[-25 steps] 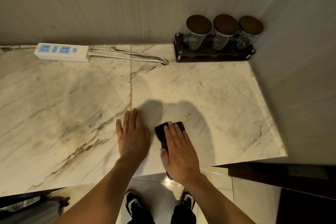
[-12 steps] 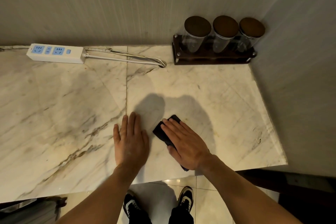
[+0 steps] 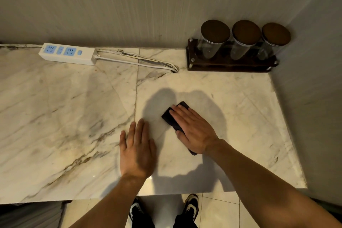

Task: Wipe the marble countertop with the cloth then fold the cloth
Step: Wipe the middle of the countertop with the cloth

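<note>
While the right hand [image 3: 192,131] presses flat on the dark cloth [image 3: 171,117], the left hand [image 3: 137,151] lies flat and bare just beside it on the marble countertop [image 3: 55,116].

Pinned under the right palm, the cloth shows only at its far end past the fingertips and as a sliver by the wrist; its long axis runs diagonally, from near-right to far-left, pointing toward the left hand's fingertips. Both hands are spread open, neither gripping (the right simply bears down), and they lie near but not touching. By my reading wiping is under way, and the right hand would carry the next stroke. No brand or legible writing shows: the power strip [image 3: 67,56] at the back wall has only blue sockets, and the three lidded jars [image 3: 244,40] in their dark rack [image 3: 229,65] carry no label.
</note>
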Demonstrator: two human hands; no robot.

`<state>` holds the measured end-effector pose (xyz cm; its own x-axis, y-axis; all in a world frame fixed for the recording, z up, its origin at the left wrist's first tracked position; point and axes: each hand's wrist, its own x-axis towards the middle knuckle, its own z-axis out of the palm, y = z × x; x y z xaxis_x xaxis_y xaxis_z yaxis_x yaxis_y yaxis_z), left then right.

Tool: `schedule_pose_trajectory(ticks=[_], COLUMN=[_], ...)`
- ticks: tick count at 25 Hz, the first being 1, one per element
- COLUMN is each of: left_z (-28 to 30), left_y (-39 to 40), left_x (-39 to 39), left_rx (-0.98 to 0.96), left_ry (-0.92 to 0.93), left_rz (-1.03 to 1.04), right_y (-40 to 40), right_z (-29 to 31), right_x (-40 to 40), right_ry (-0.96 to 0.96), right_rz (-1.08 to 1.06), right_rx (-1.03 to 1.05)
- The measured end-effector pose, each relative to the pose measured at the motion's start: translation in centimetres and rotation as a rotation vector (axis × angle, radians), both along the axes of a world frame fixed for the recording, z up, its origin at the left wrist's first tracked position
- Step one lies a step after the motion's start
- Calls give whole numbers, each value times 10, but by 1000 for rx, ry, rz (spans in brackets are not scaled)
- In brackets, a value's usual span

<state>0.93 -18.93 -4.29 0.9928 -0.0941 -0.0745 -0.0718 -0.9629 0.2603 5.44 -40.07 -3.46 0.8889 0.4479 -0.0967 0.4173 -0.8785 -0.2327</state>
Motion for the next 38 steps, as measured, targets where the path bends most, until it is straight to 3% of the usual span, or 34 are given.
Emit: schedule_pose_trajectory(ticks=[8, 18, 26, 38], left_z=[1, 2, -1, 3], left_y=[2, 2, 2, 2], left_x=[-1, 1, 1, 1], left_rx=[-49, -20, -12, 14], left_ry=[-36, 7, -7, 12], left_rz=[-20, 8, -1, -6], right_y=[-3, 8, 19, 30], right_z=[-3, -9, -4, -8], right_x=[58, 101, 88, 34], right_ry=[-43, -45, -44, -67], right_rz=[-117, -564, -990, -1132], right_rx=[3, 71, 138, 146])
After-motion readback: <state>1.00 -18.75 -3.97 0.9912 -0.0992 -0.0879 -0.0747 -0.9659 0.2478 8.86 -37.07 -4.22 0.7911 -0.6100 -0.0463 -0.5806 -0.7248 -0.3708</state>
